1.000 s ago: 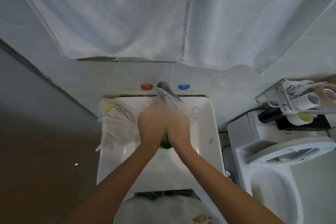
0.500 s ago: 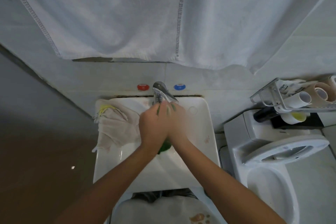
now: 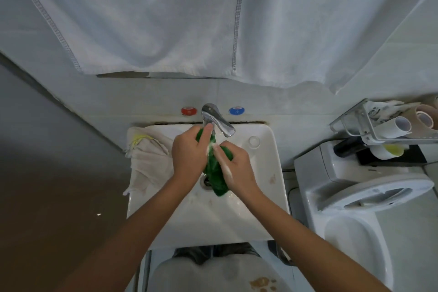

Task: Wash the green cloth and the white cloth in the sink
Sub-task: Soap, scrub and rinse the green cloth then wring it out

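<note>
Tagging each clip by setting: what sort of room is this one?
Most likely a small home bathroom. A white sink with a chrome tap stands right beside a toilet, and a wire rack above it holds paper rolls. Both hands are washing a green cloth there.

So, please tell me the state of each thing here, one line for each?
green cloth: bunched, soapy, gripped by both hands over the sink
left hand: grips the cloth's upper part
right hand: grips the cloth, foam on it
white cloth: crumpled, draped over the sink's left rim
sink: wet, drain partly hidden
tap: cannot tell if running
toilet: lid raised
</note>
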